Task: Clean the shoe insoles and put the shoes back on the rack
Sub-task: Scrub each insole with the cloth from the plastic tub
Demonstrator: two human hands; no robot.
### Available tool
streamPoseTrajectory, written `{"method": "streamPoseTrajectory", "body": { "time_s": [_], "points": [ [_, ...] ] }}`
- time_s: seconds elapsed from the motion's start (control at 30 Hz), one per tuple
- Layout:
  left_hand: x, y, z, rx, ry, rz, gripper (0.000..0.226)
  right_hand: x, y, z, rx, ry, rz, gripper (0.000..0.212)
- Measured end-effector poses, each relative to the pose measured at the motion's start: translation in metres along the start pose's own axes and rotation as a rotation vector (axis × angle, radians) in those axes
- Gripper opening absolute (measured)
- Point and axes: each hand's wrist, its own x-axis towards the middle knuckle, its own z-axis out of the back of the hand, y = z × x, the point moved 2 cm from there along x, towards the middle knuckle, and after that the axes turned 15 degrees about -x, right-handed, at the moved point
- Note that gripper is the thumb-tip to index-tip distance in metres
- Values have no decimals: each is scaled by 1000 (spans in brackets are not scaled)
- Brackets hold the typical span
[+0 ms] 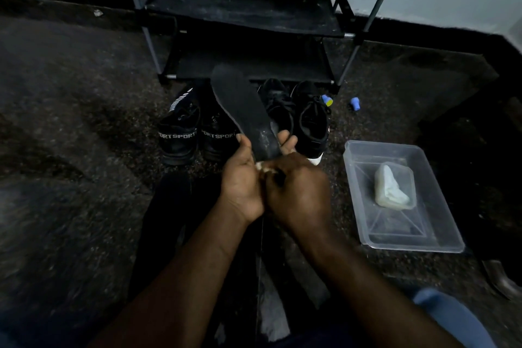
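Observation:
A dark insole [243, 109] points up and away, with pale smears near its heel. My left hand [244, 178] grips that heel end, thumb on the left edge and fingertips showing at the right. My right hand [296, 192] is curled around something small and pale at the insole's heel; most of it is hidden. On the floor behind stand two black shoes lettered SPORT [180, 133] and two black lace-up shoes [310, 121]. The black shoe rack [245, 8] stands against the wall with bare shelves.
A clear plastic tub [432, 240] with a pale wet cloth [392, 189] sits on the dark carpet at my right. Two small blue caps [355, 102] lie near the rack's right foot. A dark shoe tip [500, 277] shows at far right.

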Motion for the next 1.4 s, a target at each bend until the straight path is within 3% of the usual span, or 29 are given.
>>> {"method": "streamPoseTrajectory", "body": {
  "time_s": [0.1, 0.23, 0.37, 0.5, 0.67, 0.97, 1.27, 1.4],
  "points": [
    [2, 6, -1, 17, -10, -15, 82, 15, -19, 3, -49, -37, -158, 18],
    [2, 2, 2, -27, -18, 35, 78, 1, 3, -1, -65, 24, 75, 14],
    [6, 3, 3, 26, -31, -15, 73, 15, -24, 1, -32, -39, -145, 16],
    [6, -1, 7, 44, -28, 24, 78, -1, 0, -3, -17, 49, 14, 17],
    [5, -1, 12, 44, -8, 11, 68, 7, -30, 3, 78, -21, -186, 14],
    [1, 4, 18, 16, 61, 52, 63, -6, -35, -1, 294, 76, -398, 13],
    [2, -11, 13, 96, 135, 139, 62, -21, -24, 9, 283, 122, -285, 9],
    [2, -13, 16, 65, 153, 147, 69, -10, -27, 34, 129, -24, -161, 10]
  ]
}}
